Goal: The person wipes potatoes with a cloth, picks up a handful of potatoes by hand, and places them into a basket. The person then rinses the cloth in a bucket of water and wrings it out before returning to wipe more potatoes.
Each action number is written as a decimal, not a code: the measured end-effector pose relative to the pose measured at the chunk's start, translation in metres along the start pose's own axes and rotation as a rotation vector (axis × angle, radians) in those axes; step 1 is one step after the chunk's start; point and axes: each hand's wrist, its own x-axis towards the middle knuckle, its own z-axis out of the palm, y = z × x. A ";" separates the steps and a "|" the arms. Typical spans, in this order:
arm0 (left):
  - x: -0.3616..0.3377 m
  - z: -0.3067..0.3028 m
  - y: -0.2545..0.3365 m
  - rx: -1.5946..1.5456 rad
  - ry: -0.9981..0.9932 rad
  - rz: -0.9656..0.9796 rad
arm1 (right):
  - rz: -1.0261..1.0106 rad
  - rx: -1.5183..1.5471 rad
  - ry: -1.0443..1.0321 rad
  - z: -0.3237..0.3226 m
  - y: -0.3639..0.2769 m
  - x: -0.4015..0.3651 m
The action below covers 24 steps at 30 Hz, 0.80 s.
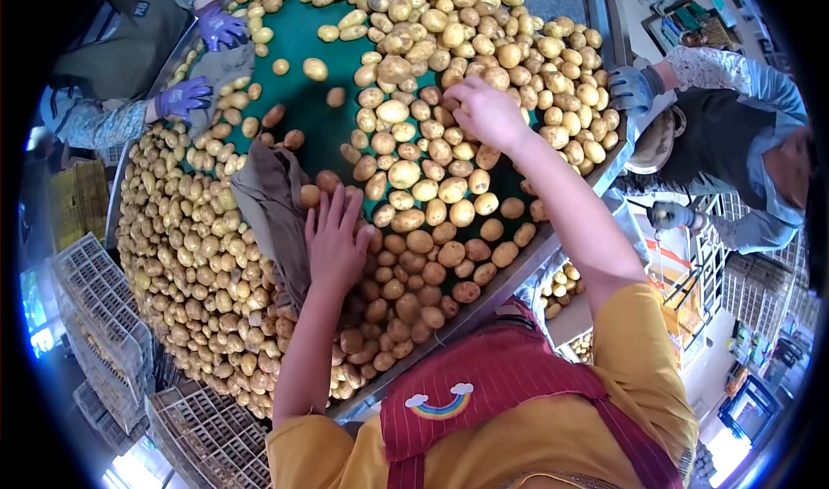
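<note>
Potatoes [403, 175] lie spread over a green table surface [315, 44]. My left hand [335, 246] rests with its fingers spread on potatoes near the middle of the table, right beside a crumpled grey-brown cloth [272, 197]. Farther forward and to the right, my right hand [490, 113] reaches in among the potatoes. Its fingers are bent down and pressed together at the tips, and whatever is between them is hidden. A dense heap of smaller potatoes [199, 265] lies to the left of the cloth.
Across the table at the left, a co-worker's purple-gloved hands [183, 98] touch a grey cloth [226, 66]. Another co-worker's gloved hand [635, 90] is at the right edge. The metal table rim [518, 273] runs before my apron. Crates [211, 437] stand lower left.
</note>
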 end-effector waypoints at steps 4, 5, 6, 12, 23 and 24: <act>0.013 -0.013 -0.001 -0.154 0.173 0.076 | -0.123 -0.247 -0.218 0.016 0.000 0.020; 0.030 -0.017 0.003 -0.239 0.218 0.101 | -0.112 -0.286 -0.279 0.016 -0.002 0.021; 0.055 -0.018 0.011 -0.264 0.342 0.232 | -0.096 -0.326 -0.339 0.008 -0.009 0.023; 0.159 0.022 0.010 -0.093 0.337 0.234 | -0.066 -0.143 -0.153 0.019 0.009 0.001; 0.209 0.003 0.041 0.048 -0.118 0.062 | 0.408 2.290 -0.152 0.001 0.012 -0.112; 0.211 0.003 0.041 0.057 -0.135 0.054 | 0.375 2.306 -0.157 0.002 0.011 -0.114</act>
